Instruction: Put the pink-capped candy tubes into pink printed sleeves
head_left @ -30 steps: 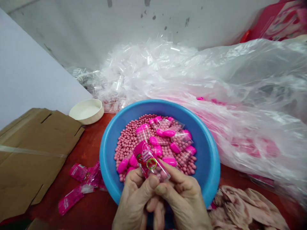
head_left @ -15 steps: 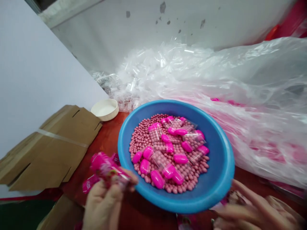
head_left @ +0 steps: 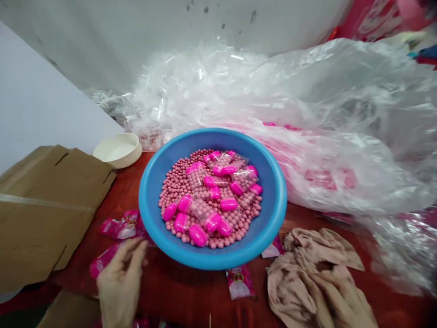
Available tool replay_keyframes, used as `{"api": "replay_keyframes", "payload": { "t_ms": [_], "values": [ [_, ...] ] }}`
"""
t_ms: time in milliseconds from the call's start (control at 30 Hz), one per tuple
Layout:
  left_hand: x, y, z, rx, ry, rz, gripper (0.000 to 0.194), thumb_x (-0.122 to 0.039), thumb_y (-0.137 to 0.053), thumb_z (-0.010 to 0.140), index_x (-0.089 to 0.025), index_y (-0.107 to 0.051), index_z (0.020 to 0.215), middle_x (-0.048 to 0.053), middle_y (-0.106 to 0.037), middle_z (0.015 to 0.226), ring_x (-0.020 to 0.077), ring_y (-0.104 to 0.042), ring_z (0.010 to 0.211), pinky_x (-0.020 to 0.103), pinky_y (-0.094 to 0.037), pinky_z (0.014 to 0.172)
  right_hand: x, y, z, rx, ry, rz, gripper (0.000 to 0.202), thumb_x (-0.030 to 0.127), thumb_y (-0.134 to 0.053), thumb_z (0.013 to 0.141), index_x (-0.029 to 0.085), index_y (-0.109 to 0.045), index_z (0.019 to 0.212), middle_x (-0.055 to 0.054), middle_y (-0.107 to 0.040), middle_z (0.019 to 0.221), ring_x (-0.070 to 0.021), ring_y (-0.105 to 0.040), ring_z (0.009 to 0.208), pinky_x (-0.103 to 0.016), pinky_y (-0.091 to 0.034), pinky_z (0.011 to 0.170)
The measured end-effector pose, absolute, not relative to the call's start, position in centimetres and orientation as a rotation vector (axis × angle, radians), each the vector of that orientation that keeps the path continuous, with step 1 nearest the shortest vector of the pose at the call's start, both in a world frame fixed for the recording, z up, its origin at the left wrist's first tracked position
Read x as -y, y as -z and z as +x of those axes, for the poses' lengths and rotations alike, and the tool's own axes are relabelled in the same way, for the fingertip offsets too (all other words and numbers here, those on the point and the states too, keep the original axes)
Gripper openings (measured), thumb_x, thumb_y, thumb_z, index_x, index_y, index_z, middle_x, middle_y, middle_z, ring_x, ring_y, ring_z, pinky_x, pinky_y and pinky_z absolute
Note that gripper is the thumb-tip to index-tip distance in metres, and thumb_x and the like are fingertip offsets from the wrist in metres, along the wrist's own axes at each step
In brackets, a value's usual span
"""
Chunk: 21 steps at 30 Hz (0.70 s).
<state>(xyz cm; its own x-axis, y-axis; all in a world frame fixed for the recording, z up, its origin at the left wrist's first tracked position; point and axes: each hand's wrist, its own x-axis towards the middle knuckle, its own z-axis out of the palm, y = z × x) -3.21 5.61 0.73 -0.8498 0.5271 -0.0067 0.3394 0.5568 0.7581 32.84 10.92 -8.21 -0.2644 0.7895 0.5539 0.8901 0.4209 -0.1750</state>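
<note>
Two hands apart w/ the blue bowl (head_left: 150, 200) between: our left hand (head_left: 120, 278), fingers loose & holding nothing, sits just by the pink packets (head_left: 119, 226) lying up-left of it on the tabletop (head_left: 191, 291), while our right hand (head_left: 336, 298) rests open on the rag (head_left: 307, 259).

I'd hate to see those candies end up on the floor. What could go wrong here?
The blue bowl is piled with pink candy balls and sits close to the left hand; a knock could scatter them. The right hand rests on a crumpled cloth near the rim; tugging it might nudge the bowl. Loose pink sachets could slip off unnoticed.
</note>
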Motion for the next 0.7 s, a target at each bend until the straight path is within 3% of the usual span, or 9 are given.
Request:
{"api": "replay_keyframes", "payload": {
  "t_ms": [100,167,267,333,400,500,600,700],
  "values": [
    [-4.8,0.5,3.2,-2.158,-0.976,0.855,0.026,-0.042,-0.065,0.068,-0.019,-0.070,0.058,-0.003,-0.053,0.038,0.0136,-0.048,0.039,0.024,-0.039,0.043,-11.8,7.1,31.8,2.044,0.259,-1.519,0.036,0.033,-0.038,0.095,0.017,-0.059,0.070,-0.006,-0.061,0.064,-0.0210,-0.057,0.062,-0.037,-0.044,0.066],
    [-5.1,1.7,8.4,-1.842,-0.890,1.050,0.016,-0.031,-0.068,0.067,-0.020,-0.076,0.074,0.000,-0.061,0.045,0.0159,-0.053,0.042,0.025,-0.041,0.045,-11.9,6.9,31.4,2.006,0.232,-1.543,0.037,0.033,-0.038,0.095,0.018,-0.056,0.067,-0.005,-0.060,0.061,-0.0200,-0.056,0.059,-0.036,-0.044,0.064],
    [-7.4,3.8,15.5,-1.620,-0.687,1.409,0.055,-0.022,-0.072,0.064,-0.014,-0.063,0.118,0.012,-0.074,0.070,0.0275,-0.065,0.059,0.034,-0.048,0.058,-11.4,7.3,31.9,2.008,0.180,-1.498,0.035,0.034,-0.039,0.095,0.015,-0.060,0.076,-0.008,-0.065,0.070,-0.0217,-0.061,0.069,-0.036,-0.047,0.068],
    [-9.4,4.6,18.7,-1.497,-0.571,1.566,0.036,-0.015,-0.063,0.069,-0.007,-0.069,0.104,0.023,-0.073,0.078,0.0356,-0.067,0.063,0.041,-0.048,0.058,-11.0,7.7,32.5,2.008,0.178,-1.481,0.038,0.036,-0.036,0.095,0.013,-0.063,0.081,-0.011,-0.068,0.075,-0.0243,-0.063,0.076,-0.039,-0.047,0.073],
    [-10.9,4.8,20.3,-1.453,-0.572,1.604,0.026,-0.014,-0.057,0.072,-0.007,-0.070,0.093,0.027,-0.072,0.082,0.0401,-0.067,0.071,0.044,-0.047,0.061,-10.9,8.0,32.9,2.000,0.162,-1.491,0.041,0.037,-0.034,0.096,0.013,-0.064,0.082,-0.011,-0.068,0.076,-0.0245,-0.063,0.077,-0.039,-0.047,0.074],
    [-11.9,4.1,20.3,-1.433,-0.641,1.584,0.025,-0.022,-0.049,0.080,-0.015,-0.071,0.089,0.021,-0.074,0.087,0.0382,-0.067,0.081,0.043,-0.046,0.064,-11.3,7.4,32.7,1.953,0.117,-1.559,0.041,0.037,-0.034,0.096,0.015,-0.063,0.077,-0.008,-0.067,0.074,-0.0228,-0.062,0.074,-0.036,-0.048,0.071],
    [-11.5,3.3,18.5,-1.469,-0.710,1.477,0.030,-0.030,-0.042,0.085,-0.021,-0.072,0.086,0.010,-0.076,0.078,0.0295,-0.068,0.068,0.036,-0.044,0.056,-11.1,5.9,31.3,1.822,0.146,-1.655,0.033,0.036,-0.041,0.094,0.013,-0.064,0.087,-0.011,-0.066,0.080,-0.0243,-0.060,0.077,-0.037,-0.047,0.071],
    [-10.4,3.0,15.4,-1.586,-0.804,1.320,0.029,-0.029,-0.046,0.085,-0.020,-0.072,0.095,0.008,-0.075,0.073,0.0233,-0.065,0.057,0.032,-0.042,0.052,-9.8,5.1,28.7,1.789,0.251,-1.558,0.019,0.029,-0.054,0.088,0.015,-0.063,0.095,-0.012,-0.066,0.086,-0.0249,-0.058,0.079,-0.041,-0.044,0.077]
  ]
}}
